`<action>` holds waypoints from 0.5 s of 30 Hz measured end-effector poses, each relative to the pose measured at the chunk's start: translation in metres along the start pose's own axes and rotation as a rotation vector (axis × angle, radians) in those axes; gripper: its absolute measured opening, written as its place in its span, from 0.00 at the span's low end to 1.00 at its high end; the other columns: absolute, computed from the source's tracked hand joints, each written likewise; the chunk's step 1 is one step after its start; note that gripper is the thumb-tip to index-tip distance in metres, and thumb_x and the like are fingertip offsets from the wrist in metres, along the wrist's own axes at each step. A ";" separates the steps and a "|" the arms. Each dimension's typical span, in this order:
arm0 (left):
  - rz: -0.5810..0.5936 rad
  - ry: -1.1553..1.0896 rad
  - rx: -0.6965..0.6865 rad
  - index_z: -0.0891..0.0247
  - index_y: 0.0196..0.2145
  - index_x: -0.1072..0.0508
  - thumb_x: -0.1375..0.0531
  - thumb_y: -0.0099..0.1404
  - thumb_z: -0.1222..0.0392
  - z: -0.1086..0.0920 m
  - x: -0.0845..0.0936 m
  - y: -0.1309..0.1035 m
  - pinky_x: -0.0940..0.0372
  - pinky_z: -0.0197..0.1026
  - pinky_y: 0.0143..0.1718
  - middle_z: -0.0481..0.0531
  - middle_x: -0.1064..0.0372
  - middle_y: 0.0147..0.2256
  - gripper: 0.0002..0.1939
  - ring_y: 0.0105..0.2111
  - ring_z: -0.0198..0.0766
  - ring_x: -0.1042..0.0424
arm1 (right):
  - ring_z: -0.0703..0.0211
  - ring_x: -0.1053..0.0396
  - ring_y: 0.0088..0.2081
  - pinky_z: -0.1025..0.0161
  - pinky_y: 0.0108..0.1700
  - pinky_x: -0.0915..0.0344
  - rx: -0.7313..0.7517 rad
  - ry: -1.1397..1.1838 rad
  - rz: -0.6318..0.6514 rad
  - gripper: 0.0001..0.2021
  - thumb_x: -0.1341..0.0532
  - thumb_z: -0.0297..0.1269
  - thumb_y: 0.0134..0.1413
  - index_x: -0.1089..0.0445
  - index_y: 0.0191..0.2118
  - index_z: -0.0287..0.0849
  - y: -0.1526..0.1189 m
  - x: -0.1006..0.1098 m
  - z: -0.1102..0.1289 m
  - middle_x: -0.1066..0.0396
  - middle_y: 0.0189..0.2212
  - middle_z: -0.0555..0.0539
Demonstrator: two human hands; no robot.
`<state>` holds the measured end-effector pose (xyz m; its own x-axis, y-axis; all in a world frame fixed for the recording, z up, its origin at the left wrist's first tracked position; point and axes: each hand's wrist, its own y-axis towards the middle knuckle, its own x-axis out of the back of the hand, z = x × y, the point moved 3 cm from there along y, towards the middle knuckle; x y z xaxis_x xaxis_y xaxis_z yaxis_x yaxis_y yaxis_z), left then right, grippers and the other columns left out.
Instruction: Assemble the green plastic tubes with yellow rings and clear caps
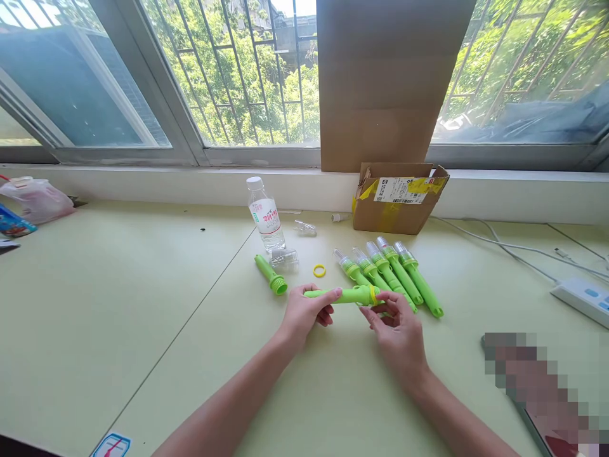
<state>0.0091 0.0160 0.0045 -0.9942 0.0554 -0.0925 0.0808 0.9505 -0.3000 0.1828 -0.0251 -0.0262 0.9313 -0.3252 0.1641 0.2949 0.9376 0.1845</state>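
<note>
My left hand (pixel 304 312) is closed around a green plastic tube (pixel 349 296), held level above the table with its threaded end to the right. At that end sits a yellow ring (pixel 373 294), and the fingers of my right hand (pixel 400 330) are pinched at it. Another green tube (pixel 269 273) lies to the left, its threaded opening facing me. Behind my hands a loose yellow ring (pixel 319 276) rests on the table. Clear ribbed plastic caps (pixel 284 257) lie near the bottle. To the right, several green tubes with clear caps (pixel 399 274) lie side by side.
A water bottle (pixel 266 219) stands behind the caps. An open cardboard box (pixel 392 200) is against the window ledge. A power strip (pixel 583 299) with cables lies at right, a pixelated dark object (pixel 537 393) at lower right, and a pinkish plastic bag (pixel 40 200) far left.
</note>
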 end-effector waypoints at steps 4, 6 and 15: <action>0.002 -0.001 0.012 0.64 0.21 0.37 0.31 0.45 0.42 -0.001 0.001 0.001 0.41 0.33 0.16 0.46 0.35 0.16 0.24 0.13 0.30 0.37 | 0.54 0.28 0.33 0.60 0.28 0.29 0.064 -0.045 -0.024 0.14 0.36 0.45 0.52 0.35 0.40 0.44 0.000 -0.001 0.004 0.28 0.34 0.45; 0.015 0.007 0.021 0.64 0.22 0.36 0.32 0.45 0.42 0.000 0.001 0.001 0.41 0.33 0.16 0.47 0.35 0.16 0.24 0.13 0.30 0.37 | 0.55 0.28 0.32 0.60 0.27 0.29 0.088 -0.056 -0.058 0.12 0.37 0.44 0.52 0.34 0.39 0.44 -0.001 0.000 0.004 0.28 0.35 0.45; 0.057 0.026 -0.036 0.64 0.26 0.36 0.33 0.50 0.45 0.000 -0.001 0.001 0.38 0.33 0.20 0.47 0.33 0.21 0.21 0.17 0.30 0.34 | 0.58 0.30 0.27 0.58 0.29 0.28 0.166 -0.066 -0.144 0.09 0.36 0.43 0.52 0.32 0.35 0.43 -0.003 0.003 0.005 0.28 0.31 0.47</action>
<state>0.0100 0.0173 0.0042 -0.9896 0.1172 -0.0836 0.1352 0.9559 -0.2606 0.1838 -0.0294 -0.0212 0.8643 -0.4671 0.1867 0.3798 0.8493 0.3666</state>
